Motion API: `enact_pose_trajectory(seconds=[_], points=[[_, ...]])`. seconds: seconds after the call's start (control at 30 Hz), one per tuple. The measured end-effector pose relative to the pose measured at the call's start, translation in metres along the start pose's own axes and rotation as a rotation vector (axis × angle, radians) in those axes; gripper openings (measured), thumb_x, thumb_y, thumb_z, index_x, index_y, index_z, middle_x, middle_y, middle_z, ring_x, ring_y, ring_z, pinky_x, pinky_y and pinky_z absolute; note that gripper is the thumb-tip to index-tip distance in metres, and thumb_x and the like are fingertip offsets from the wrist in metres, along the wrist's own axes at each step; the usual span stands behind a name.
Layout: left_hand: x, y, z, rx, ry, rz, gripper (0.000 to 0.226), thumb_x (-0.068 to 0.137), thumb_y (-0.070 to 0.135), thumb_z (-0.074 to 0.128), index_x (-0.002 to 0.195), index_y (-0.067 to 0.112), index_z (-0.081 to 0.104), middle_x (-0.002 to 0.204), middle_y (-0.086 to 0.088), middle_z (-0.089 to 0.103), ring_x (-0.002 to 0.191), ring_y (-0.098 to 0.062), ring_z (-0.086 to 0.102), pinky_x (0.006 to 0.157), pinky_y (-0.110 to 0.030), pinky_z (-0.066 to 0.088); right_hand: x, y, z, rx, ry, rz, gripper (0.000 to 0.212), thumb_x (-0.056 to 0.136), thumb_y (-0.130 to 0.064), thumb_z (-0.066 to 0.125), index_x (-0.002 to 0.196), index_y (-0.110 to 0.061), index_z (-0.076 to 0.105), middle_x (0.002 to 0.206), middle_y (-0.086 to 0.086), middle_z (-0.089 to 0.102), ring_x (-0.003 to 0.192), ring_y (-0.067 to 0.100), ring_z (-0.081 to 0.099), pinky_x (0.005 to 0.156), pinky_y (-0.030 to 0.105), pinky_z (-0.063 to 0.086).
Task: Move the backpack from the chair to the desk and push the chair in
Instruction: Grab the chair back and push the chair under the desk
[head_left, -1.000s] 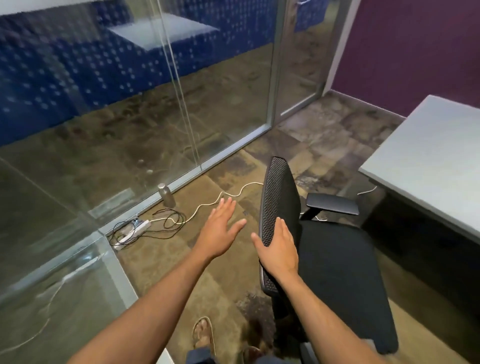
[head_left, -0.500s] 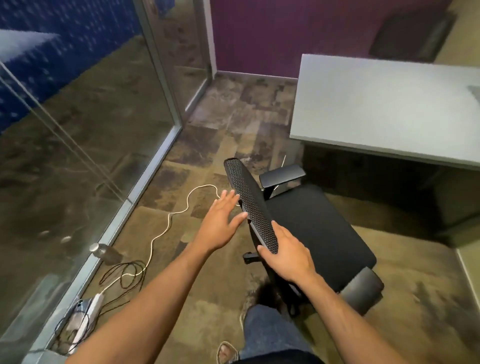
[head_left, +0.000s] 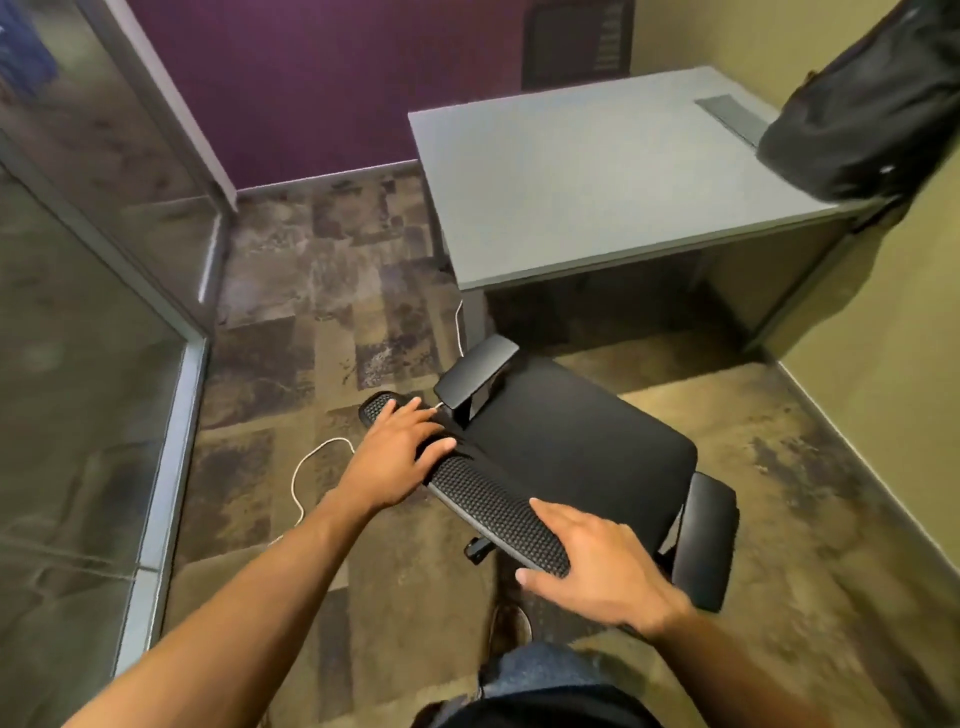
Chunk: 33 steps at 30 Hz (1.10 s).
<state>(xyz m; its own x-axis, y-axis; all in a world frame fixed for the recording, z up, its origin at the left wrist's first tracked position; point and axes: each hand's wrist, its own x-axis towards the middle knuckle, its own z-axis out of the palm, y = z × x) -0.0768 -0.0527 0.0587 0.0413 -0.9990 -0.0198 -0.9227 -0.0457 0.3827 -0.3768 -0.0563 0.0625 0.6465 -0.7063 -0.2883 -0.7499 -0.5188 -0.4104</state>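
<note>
Black chair (head_left: 571, 447) short of desk (head_left: 597, 171)

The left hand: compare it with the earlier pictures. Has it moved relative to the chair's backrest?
Yes. The left hand has moved onto the top of the backrest, which it hovered beside before.
</note>
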Motion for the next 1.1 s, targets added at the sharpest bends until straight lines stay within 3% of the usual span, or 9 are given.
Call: enact_pose_trajectory(seconds=[0.17, 0.3, 0.4, 0.5, 0.6, 0.7, 0.83, 0.97, 1.1], points=[[0.027, -0.006, -0.012, 0.160, -0.152, 0.199, 0.066, 0.094, 0.069, 0.016, 0.108, 0.033, 0.069, 0.109, 0.010, 0.071, 0.113, -0.013, 0.059, 0.106, -0.040, 0.036, -0.002, 0.000, -0.001, -0.034, -0.070, 0.163, 0.104, 0.068, -0.091, 0.037, 0.155, -0.035, 0.021, 0.158, -0.014, 0.037, 0.140, 0.013, 0.043, 0.109, 0.038, 0.038], [0.032, -0.012, -0.011, 0.179, -0.172, 0.331, 0.063, 0.096, 0.067, 0.016, 0.103, 0.034, 0.068, 0.100, 0.014, 0.073, 0.099, -0.011, 0.063, 0.091, -0.034, 0.039, -0.005, -0.004, 0.001, -0.005, -0.079, 0.274, 0.109, 0.065, -0.096, 0.034, 0.154, -0.035, 0.020, 0.159, -0.014, 0.036, 0.140, 0.014, 0.042, 0.109, 0.040, 0.035], [0.033, -0.016, -0.013, 0.216, -0.175, 0.423, 0.055, 0.098, 0.061, 0.019, 0.104, 0.034, 0.066, 0.103, 0.013, 0.073, 0.102, -0.012, 0.063, 0.092, -0.035, 0.040, -0.009, -0.011, 0.004, 0.012, -0.025, 0.364, 0.111, 0.063, -0.098, 0.032, 0.153, -0.033, 0.025, 0.158, -0.012, 0.038, 0.140, 0.014, 0.043, 0.109, 0.039, 0.034], [0.027, -0.021, -0.012, 0.245, -0.201, 0.485, 0.055, 0.096, 0.061, 0.019, 0.116, 0.034, 0.063, 0.116, 0.013, 0.070, 0.114, -0.012, 0.059, 0.098, -0.036, 0.037, -0.017, -0.028, 0.015, 0.010, 0.056, 0.454, 0.106, 0.066, -0.097, 0.031, 0.148, -0.030, 0.037, 0.150, -0.006, 0.050, 0.134, 0.017, 0.049, 0.107, 0.036, 0.037], [0.024, -0.026, -0.015, 0.244, -0.241, 0.531, 0.063, 0.092, 0.071, 0.018, 0.123, 0.034, 0.058, 0.124, 0.011, 0.066, 0.119, -0.013, 0.055, 0.103, -0.037, 0.032, -0.025, -0.041, 0.026, -0.075, 0.216, 0.500, 0.095, 0.072, -0.094, 0.030, 0.133, -0.025, 0.051, 0.128, -0.002, 0.065, 0.118, 0.022, 0.059, 0.097, 0.036, 0.044], [0.024, -0.035, -0.020, 0.267, -0.295, 0.635, 0.077, 0.085, 0.081, 0.020, 0.136, 0.031, 0.049, 0.134, 0.009, 0.059, 0.126, -0.015, 0.051, 0.108, -0.039, 0.030, -0.029, -0.053, 0.034, -0.183, 0.333, 0.531, 0.087, 0.075, -0.092, 0.027, 0.119, -0.023, 0.056, 0.111, -0.003, 0.068, 0.107, 0.022, 0.062, 0.091, 0.036, 0.041], [0.031, -0.046, -0.026, 0.305, -0.306, 0.736, 0.089, 0.081, 0.087, 0.017, 0.142, 0.027, 0.043, 0.138, 0.005, 0.056, 0.127, -0.018, 0.051, 0.107, -0.038, 0.032, -0.029, -0.062, 0.038, -0.223, 0.420, 0.582, 0.083, 0.076, -0.091, 0.029, 0.116, -0.025, 0.058, 0.108, -0.006, 0.068, 0.105, 0.020, 0.062, 0.093, 0.035, 0.039], [0.040, -0.047, -0.024, 0.341, -0.266, 0.725, 0.090, 0.079, 0.090, 0.018, 0.139, 0.028, 0.047, 0.132, 0.006, 0.059, 0.122, -0.020, 0.054, 0.104, -0.039, 0.036, -0.023, -0.061, 0.033, -0.252, 0.459, 0.634, 0.083, 0.071, -0.095, 0.032, 0.107, -0.027, 0.062, 0.101, -0.005, 0.069, 0.098, 0.020, 0.064, 0.088, 0.036, 0.042], [0.053, -0.045, -0.021, 0.346, -0.212, 0.742, 0.087, 0.081, 0.089, 0.020, 0.135, 0.028, 0.051, 0.128, 0.005, 0.062, 0.118, -0.021, 0.058, 0.101, -0.040, 0.040, -0.015, -0.055, 0.026, -0.264, 0.464, 0.665, 0.088, 0.068, -0.096, 0.036, 0.113, -0.025, 0.063, 0.106, -0.004, 0.071, 0.101, 0.021, 0.065, 0.091, 0.036, 0.043]])
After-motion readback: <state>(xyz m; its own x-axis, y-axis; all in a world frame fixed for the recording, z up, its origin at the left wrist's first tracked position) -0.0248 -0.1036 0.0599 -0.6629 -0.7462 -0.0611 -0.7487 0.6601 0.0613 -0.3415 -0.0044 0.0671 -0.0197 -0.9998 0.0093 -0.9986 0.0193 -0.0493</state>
